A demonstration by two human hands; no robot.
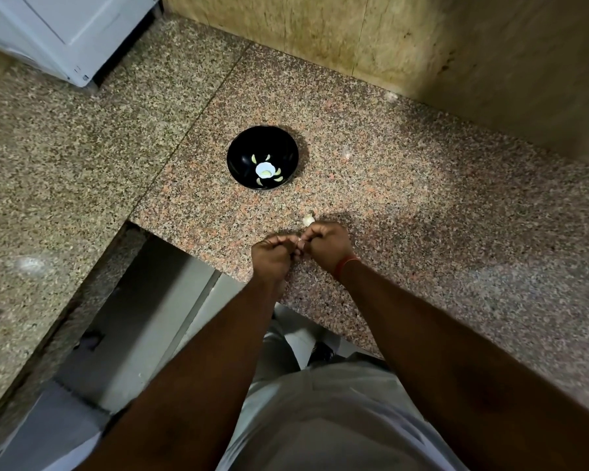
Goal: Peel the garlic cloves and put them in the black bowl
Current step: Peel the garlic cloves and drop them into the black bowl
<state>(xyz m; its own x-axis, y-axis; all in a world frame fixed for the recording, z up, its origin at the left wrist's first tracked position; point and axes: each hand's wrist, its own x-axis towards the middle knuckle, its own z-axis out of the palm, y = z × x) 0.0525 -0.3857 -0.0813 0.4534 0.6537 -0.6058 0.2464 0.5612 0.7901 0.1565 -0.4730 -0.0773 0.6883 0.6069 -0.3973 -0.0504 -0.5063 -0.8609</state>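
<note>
Pinching garlic clove [300, 240] w/ curled fingers [307, 236], both hands.

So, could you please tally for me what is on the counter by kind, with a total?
Black bowl: 1
Peeled garlic cloves in the bowl: about 5, small and hard to separate
Garlic piece on the counter beside the right hand: 1
Garlic clove pinched between left hand and right hand: 1, mostly hidden
Total: about 8
</note>
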